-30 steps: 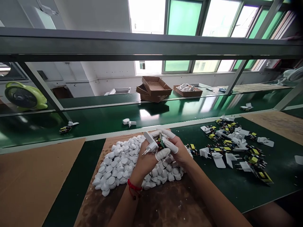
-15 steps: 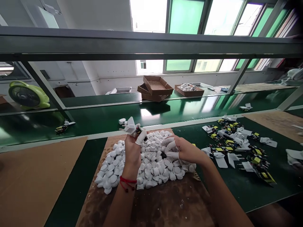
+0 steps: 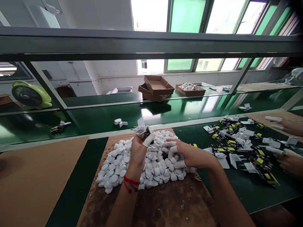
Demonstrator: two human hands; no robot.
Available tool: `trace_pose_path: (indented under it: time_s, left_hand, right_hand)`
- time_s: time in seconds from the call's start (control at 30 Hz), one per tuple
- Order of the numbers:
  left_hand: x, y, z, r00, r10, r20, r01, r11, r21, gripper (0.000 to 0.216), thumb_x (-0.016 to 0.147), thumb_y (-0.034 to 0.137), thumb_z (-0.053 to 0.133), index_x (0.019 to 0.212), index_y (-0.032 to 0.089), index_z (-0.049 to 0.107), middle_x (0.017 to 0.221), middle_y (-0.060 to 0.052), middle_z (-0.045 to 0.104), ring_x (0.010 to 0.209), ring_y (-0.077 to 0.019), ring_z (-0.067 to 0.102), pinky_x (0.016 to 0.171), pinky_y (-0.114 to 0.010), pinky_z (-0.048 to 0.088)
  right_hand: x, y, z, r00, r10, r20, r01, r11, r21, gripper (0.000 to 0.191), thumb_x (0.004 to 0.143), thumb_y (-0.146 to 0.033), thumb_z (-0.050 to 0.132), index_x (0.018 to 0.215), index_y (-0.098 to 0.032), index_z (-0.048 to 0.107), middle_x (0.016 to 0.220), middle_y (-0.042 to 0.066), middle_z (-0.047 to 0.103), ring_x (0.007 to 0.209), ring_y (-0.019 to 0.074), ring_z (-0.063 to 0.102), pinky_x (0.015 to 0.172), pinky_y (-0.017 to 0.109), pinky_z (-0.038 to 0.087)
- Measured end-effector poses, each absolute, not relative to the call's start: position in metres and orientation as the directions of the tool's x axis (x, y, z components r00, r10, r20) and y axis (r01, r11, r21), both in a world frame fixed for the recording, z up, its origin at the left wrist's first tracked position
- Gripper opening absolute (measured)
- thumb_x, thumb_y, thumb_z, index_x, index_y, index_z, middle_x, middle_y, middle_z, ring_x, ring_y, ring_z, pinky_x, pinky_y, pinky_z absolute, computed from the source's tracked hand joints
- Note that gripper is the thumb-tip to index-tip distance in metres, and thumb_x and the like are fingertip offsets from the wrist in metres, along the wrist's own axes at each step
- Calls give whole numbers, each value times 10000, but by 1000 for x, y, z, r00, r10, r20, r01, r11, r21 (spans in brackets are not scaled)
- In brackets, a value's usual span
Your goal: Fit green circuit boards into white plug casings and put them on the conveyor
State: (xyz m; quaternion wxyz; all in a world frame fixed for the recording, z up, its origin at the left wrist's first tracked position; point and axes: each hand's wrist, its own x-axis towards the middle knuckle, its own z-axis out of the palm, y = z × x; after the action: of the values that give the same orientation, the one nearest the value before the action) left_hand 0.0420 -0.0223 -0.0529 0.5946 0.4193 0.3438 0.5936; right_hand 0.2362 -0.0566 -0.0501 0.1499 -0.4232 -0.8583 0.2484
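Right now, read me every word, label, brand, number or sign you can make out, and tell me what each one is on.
No readable text anywhere in view.
White plug in the left hand: no legible marking.
White caps: no lettering shows.
Circuit boards: any print is too small to read.
Green fan: any badge is too small to read.

White plug [image 3: 141, 126], white pieces [image 3: 111, 167], red bracelet [image 3: 131, 181]

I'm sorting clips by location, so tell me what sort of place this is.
Probably an electronics assembly workshop: a long green belt bears plug parts, circuit boards with white plug pieces lie clustered at right, and small white caps are heaped in front.
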Motion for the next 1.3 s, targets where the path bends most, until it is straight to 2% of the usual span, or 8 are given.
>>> trace_pose_path:
  time_s: [0.37, 0.5, 0.63, 0.73, 0.83, 0.97, 1.1, 1.3]
  left_hand:
    - [41, -23, -54, 83, 995, 57, -351, -25, 936, 517, 626, 269, 769, 1103, 149, 612, 1007, -75, 694, 1003, -224, 623, 867, -337, 461]
    - [42, -22, -55, 51, 990, 133, -82, -128, 988, 506, 628, 316, 757, 1089, 143, 639, 956, -84, 687, 864, -215, 623, 776, -334, 479]
    - [42, -24, -57, 85, 930, 359, 409, -361, 838, 499, 648, 251, 728, 1137, 188, 650, 974, -102, 667, 897, -276, 582, 793, -404, 467]
    - [41, -28, -57, 238, 834, 499, 537, -541, 647, 563, 711, 182, 634, 1270, 207, 569, 1053, -124, 632, 1031, -321, 526, 878, -451, 433]
    - [40, -34, -53, 411, 785, 463, 452, -616, 645, 740, 698, 144, 625, 1403, 235, 417, 1057, -110, 609, 974, -286, 541, 831, -398, 464]
    - [37, -41, -47, 575, 768, 283, 234, -485, 842, 935, 632, 172, 736, 1457, 275, 309, 1115, -79, 623, 865, -229, 591, 777, -328, 498]
    - [32, -42, -45, 654, 721, 228, 3, -304, 953, 1058, 573, 180, 815, 1472, 275, 267, 1262, -104, 588, 1031, -274, 603, 876, -341, 497]
    - [27, -41, -44, 677, 696, 242, -206, -136, 969, 1145, 501, 170, 869, 1472, 271, 270, 1345, -144, 546, 1229, -350, 510, 987, -408, 452]
  right_hand:
    - [238, -57, -57, -558, 795, 236, 554, 569, -607, 130, 693, -94, 679, 695, -219, 713, 1124, 82, 673, 1308, 337, 416, 1039, 456, 387]
    - [235, -55, -50, -551, 795, 252, 564, 578, -590, 78, 743, -158, 655, 712, -214, 700, 1036, 69, 694, 1109, 302, 572, 956, 420, 443]
    - [236, -50, -52, -182, 886, 426, 624, 439, -647, 143, 830, -252, 587, 913, -208, 693, 896, 69, 702, 861, 252, 626, 779, 382, 488]
    - [238, -45, -58, 186, 840, 509, 458, 384, -801, 250, 795, -300, 638, 1022, -201, 675, 894, 72, 705, 841, 245, 628, 782, 394, 492]
    - [236, -43, -59, 279, 870, 407, 47, 411, -911, 351, 704, -303, 730, 1042, -229, 670, 923, 54, 721, 855, 240, 652, 825, 413, 504]
    - [230, -48, -54, 65, 945, 321, -290, 326, -900, 346, 595, -299, 826, 918, -252, 713, 791, 27, 739, 775, 238, 683, 790, 408, 525]
    - [227, -57, -51, -150, 919, 366, -322, 304, -896, 221, 617, -319, 825, 807, -243, 742, 871, 55, 748, 811, 246, 689, 809, 411, 525]
    - [230, -58, -54, -320, 836, 446, -166, 414, -895, 207, 658, -383, 795, 819, -257, 765, 872, 85, 746, 939, 299, 658, 795, 443, 515]
